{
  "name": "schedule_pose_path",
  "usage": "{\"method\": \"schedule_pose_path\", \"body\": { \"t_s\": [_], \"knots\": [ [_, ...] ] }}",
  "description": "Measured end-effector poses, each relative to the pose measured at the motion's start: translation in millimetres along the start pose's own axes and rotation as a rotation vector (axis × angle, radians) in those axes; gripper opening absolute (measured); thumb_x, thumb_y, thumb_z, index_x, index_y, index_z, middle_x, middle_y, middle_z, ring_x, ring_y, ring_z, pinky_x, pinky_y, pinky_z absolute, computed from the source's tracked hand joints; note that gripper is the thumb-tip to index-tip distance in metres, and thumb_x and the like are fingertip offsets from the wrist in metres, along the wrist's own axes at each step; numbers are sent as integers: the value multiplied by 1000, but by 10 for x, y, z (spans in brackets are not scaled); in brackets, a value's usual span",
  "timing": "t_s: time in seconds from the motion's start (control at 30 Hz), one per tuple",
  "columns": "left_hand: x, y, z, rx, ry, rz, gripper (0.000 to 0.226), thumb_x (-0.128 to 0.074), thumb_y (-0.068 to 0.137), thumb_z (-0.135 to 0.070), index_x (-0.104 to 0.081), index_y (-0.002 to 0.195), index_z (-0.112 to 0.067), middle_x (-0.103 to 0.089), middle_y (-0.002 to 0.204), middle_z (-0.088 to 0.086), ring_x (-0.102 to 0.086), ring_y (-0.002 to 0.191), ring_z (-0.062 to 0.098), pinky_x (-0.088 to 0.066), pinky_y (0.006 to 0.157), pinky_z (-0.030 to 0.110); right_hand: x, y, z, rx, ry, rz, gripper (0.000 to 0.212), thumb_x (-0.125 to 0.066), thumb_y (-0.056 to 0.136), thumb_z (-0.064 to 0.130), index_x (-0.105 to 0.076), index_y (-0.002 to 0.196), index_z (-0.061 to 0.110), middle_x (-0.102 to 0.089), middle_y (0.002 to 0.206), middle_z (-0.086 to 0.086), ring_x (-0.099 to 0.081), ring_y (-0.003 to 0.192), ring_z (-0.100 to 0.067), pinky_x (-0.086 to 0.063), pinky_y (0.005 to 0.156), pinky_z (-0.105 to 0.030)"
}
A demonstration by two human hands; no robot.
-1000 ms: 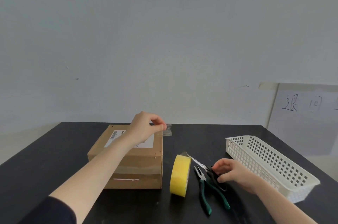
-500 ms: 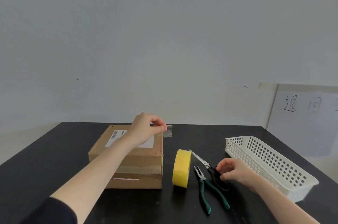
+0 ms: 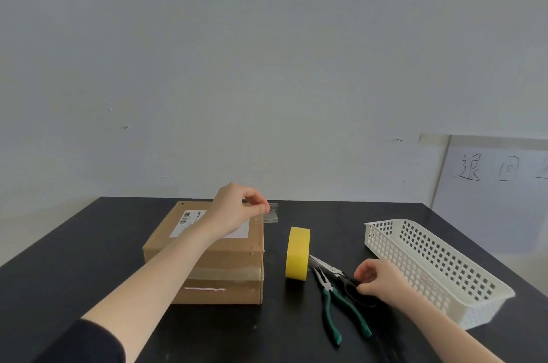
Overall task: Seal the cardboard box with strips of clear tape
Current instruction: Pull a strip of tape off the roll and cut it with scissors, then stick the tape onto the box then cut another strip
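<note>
Head view: left hand [image 3: 234,208] pinches glossy clear strip [image 3: 271,214]; right hand [image 3: 378,281] grips black scissors [image 3: 347,282].

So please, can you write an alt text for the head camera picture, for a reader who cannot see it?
A person's left hand pinches a short strip of clear tape above the far right corner of a closed cardboard box on a black table. The right hand rests on black-handled scissors, beside green-handled pliers, an upright yellow tape roll and a white basket.

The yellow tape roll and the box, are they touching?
Apart. The head view shows bare black table between the yellow tape roll and the box.
</note>
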State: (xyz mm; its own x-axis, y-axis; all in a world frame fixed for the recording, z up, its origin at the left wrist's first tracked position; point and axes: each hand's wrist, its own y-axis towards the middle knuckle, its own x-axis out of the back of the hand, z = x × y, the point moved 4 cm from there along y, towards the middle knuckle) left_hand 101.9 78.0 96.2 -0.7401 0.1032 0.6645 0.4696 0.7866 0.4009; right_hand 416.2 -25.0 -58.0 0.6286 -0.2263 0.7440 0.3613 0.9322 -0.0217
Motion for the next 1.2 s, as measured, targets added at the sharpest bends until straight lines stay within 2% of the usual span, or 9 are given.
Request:
{"method": "schedule_pose_path", "body": {
  "t_s": [0.27, 0.33, 0.47, 0.63, 0.73, 0.83, 0.93, 1.03, 1.2],
  "knots": [
    [5, -44, -26, 8, 2, 6, 7, -70, 86, -26, -74, 86, -21, -67, 85, -13, -57, 78, 0, -39, 60, 17, 13, -56, 121, 16, -149, 48, 21, -72, 70, 12, -65, 75, 31, -70, 79, 10, -66, 77, -3, -46, 65, -7],
    [4, -70, -29, 9, -3, 7, 6, -70, 86, -26, -74, 85, -21, -67, 85, -13, -57, 76, -1, -37, 60, 15, 56, -87, 279, 65, -157, -11, 19, -72, 75, 16, -63, 74, 33, -68, 77, 14, -62, 75, 2, -42, 64, -6],
    [-12, -114, -17, -9, 32, -3, 5, -71, 85, -27, -74, 83, -24, -67, 82, -17, -53, 81, -13, -32, 62, 4, 87, -180, 831, 200, 63, -170, 12, -67, 86, 26, -68, 75, 29, -71, 76, 10, -64, 75, -2, -46, 69, -17],
    [-44, -165, 28, -19, 46, -15, 6, -71, 84, -28, -75, 80, -26, -67, 79, -19, -51, 88, -9, -32, 69, 12, -94, -311, 1583, 211, 328, -21, 20, -60, 91, 36, -72, 86, 21, -74, 79, 3, -54, 56, -6, -43, 55, -18],
    [-25, -200, 5, -29, 66, -20, 7, -70, 85, -28, -75, 83, -24, -65, 80, -19, -50, 86, -14, -29, 67, 6, -213, -341, 1824, 216, 401, 50, 24, -59, 92, 38, -73, 90, 19, -75, 82, 0, -53, 53, -7, -43, 50, -21],
    [-3, -236, 3, -42, 61, -26, 7, -70, 86, -27, -76, 84, -23, -65, 80, -19, -47, 87, -20, -29, 65, 3, -310, -342, 1926, 198, 449, 96, 25, -60, 92, 38, -73, 94, 17, -75, 83, -1, -53, 58, -11, -44, 50, -21],
    [14, -274, 26, -39, 48, -35, 8, -70, 86, -28, -76, 83, -23, -65, 79, -20, -48, 88, -16, -30, 67, 8, -390, -355, 1955, 167, 517, 147, 21, -64, 91, 34, -73, 97, 16, -76, 83, -2, -52, 64, -16, -44, 51, -22],
    [34, -310, 33, -36, 50, -40, 7, -69, 87, -27, -74, 83, -24, -63, 79, -21, -49, 85, -15, -30, 67, 7, -452, -379, 1965, 152, 559, 194, 18, -66, 90, 28, -73, 100, 15, -76, 84, -3, -51, 60, -12, -45, 51, -22],
    [52, -348, 52, -38, 41, -43, 8, -68, 87, -29, -74, 83, -25, -63, 80, -22, -48, 87, -16, -32, 67, 7, -462, -411, 1991, 180, 525, 191, 19, -75, 81, 17, -74, 99, 15, -66, 62, 6, -46, 49, -7, -43, 50, -21]
  ]
}}
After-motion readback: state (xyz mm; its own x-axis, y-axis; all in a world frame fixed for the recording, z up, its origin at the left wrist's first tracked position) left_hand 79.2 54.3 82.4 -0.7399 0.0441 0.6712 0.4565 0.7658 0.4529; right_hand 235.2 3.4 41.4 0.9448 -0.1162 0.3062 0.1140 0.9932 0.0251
